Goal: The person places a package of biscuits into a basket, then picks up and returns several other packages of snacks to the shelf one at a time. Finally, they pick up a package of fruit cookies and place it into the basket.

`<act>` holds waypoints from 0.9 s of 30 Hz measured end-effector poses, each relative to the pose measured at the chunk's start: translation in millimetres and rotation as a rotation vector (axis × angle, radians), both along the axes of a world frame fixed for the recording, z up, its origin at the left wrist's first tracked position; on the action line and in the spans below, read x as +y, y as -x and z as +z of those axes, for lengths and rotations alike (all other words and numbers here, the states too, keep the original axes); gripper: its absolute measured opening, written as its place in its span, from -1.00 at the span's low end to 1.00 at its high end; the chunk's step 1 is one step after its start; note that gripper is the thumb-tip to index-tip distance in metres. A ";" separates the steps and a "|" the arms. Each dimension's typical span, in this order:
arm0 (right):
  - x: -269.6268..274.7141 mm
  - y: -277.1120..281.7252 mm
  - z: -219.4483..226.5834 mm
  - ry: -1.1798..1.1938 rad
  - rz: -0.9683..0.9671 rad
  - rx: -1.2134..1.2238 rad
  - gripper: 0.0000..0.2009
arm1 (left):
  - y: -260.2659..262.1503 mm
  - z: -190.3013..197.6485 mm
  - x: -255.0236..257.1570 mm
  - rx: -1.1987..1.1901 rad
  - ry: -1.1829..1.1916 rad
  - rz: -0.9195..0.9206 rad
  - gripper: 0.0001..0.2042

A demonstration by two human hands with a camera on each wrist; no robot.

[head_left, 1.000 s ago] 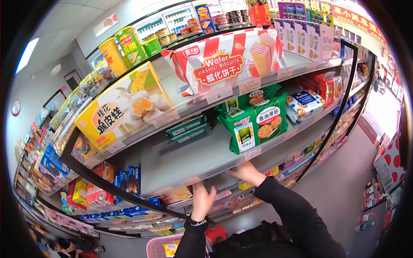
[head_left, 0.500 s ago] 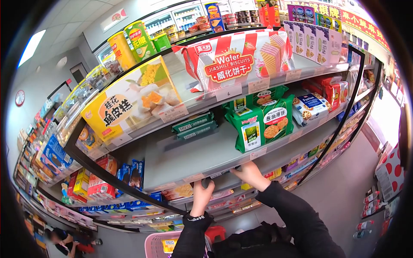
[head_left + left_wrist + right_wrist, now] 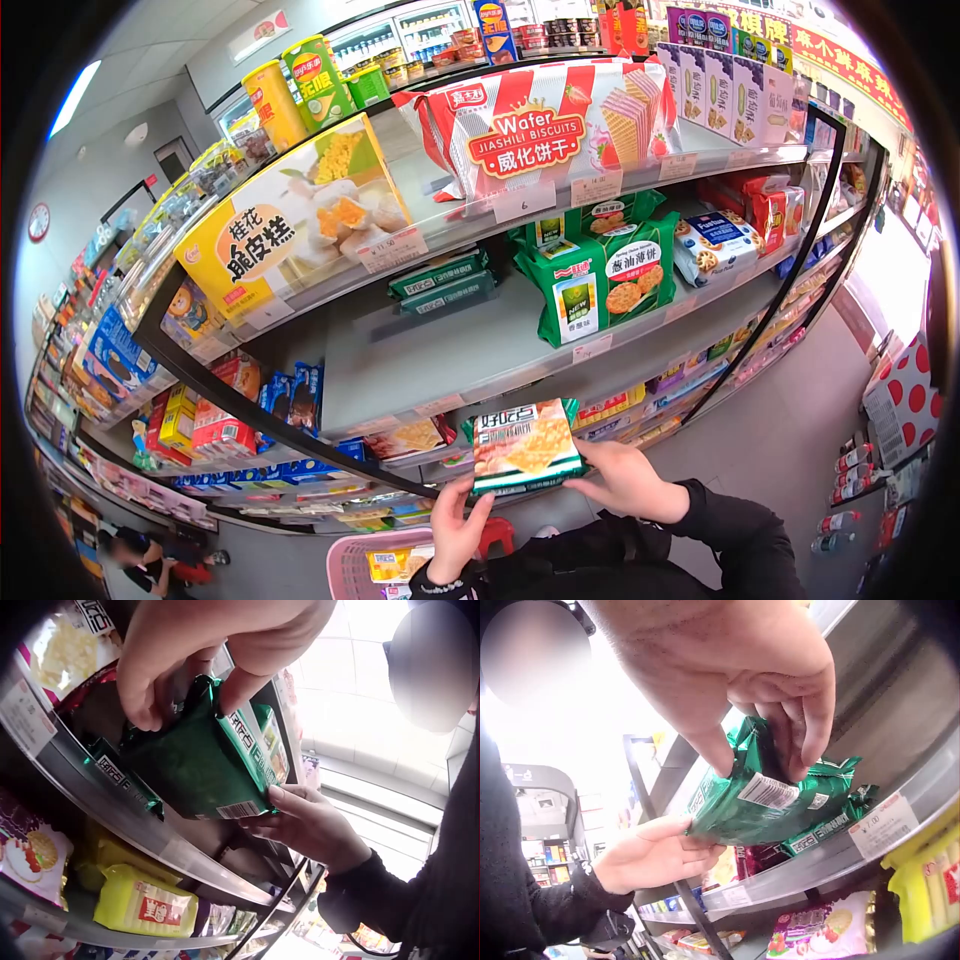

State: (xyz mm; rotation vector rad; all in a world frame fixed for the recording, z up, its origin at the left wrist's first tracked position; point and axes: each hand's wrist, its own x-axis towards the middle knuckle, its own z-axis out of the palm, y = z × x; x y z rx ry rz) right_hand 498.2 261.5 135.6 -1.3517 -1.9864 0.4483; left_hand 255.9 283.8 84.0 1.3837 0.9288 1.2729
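A green biscuit packet point(image 3: 528, 447) with a cracker picture on its face is in front of the lower shelf, tilted toward the head camera. My left hand point(image 3: 458, 525) pinches its left end between thumb and fingers. At the opposite end, my right hand point(image 3: 630, 480) grips the packet's crimped edge. The left wrist view shows the packet's dark green underside point(image 3: 187, 765) with a barcode near the right hand point(image 3: 315, 825). Behind it, another green packet point(image 3: 817, 832) lies at the shelf edge in the right wrist view.
Above, the shelf holds a large wafer biscuit bag point(image 3: 545, 130) and a yellow cake box point(image 3: 290, 225). Green scallion cracker bags point(image 3: 600, 280) stand on the shelf below. A pink basket point(image 3: 345, 560) with packets inside and a red stool point(image 3: 497, 538) are low in front of me.
Both hands were at the lower shelf's edge. They have drawn the green biscuit packet out toward me, and its printed face now shows. The basket has come further into view.
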 end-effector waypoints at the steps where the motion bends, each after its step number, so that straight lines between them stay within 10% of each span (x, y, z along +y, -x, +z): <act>1: -5.6 1.0 0.9 -0.046 0.026 0.015 -0.50 | 3.1 1.3 -7.3 0.024 -0.063 0.018 -0.70; 11: -10.4 22.1 54.1 -0.417 0.150 -0.035 -0.39 | 38.0 59.0 -23.1 0.084 -0.499 0.125 -0.61; 27: 175.4 62.4 117.0 -0.515 -0.174 0.052 -0.77 | 37.8 154.3 187.8 0.342 -0.493 0.166 -0.76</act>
